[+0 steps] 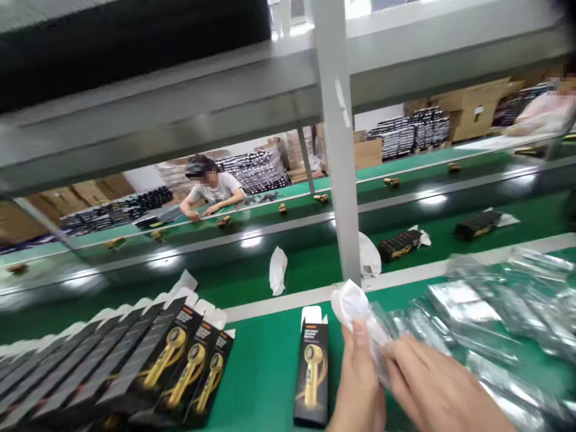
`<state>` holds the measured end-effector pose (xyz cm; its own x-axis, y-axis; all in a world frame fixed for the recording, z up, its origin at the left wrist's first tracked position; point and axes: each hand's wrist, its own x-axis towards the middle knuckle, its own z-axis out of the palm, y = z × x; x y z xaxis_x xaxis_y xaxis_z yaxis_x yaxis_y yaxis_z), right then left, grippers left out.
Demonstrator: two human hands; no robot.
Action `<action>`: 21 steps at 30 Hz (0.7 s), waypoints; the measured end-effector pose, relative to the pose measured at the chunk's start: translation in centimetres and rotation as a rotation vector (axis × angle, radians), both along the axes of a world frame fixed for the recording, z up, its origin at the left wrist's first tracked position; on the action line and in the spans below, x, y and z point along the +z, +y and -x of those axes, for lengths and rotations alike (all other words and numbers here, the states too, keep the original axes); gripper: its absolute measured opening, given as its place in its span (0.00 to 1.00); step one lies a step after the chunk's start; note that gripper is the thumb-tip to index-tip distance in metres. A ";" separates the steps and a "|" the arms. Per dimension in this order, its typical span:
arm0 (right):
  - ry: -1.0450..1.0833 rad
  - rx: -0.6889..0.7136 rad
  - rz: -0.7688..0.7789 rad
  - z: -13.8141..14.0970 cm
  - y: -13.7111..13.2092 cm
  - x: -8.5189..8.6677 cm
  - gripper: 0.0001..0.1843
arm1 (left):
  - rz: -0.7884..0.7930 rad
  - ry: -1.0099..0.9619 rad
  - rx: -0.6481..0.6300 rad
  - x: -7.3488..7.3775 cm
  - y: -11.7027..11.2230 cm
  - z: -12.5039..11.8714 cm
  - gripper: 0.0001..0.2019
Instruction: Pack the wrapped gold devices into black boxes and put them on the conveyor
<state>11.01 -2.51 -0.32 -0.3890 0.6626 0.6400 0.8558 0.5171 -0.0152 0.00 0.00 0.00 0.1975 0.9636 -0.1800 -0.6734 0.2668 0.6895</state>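
White pouch, wrinkled and elongated, is gripped by both hands beside a slim black carton.

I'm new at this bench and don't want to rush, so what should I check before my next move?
1. Left hand has a firm-looking grip on the white pouch: ok, thumb across it.
2. Right hand has its grip on the pouch too: ok, fingers closed at its nearer end.
3. Contents of the pouch are right: cannot tell, the white wrapping hides them.
4. Single black box has its end open: ok, the white flap sticks out beyond it.
5. Right hand is free of the clear plastic packs: cannot tell, it overlaps them in this view.
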 end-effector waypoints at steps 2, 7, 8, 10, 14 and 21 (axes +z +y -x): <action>-0.067 0.042 -0.073 0.2 -0.2 -0.2 0.12 | -0.009 0.064 -0.011 0.0 -0.3 0.6 0.40; -0.217 0.149 -0.196 0.5 -0.3 -1.4 0.16 | -0.132 0.331 -0.064 -0.6 -0.8 1.9 0.36; -0.217 0.161 -0.176 0.4 -0.3 -1.4 0.15 | -0.137 0.375 -0.065 -0.7 -0.8 2.2 0.34; -0.184 0.211 -0.115 0.2 -0.3 -1.1 0.14 | -0.095 0.387 -0.058 -0.7 -0.9 2.6 0.29; 0.126 0.241 0.034 -0.9 -0.3 0.8 0.10 | 0.010 0.219 -0.043 0.1 -1.1 2.7 0.26; 0.485 0.168 0.480 0.8 0.1 0.8 0.26 | -0.049 0.260 0.109 1.3 -2.5 2.4 0.31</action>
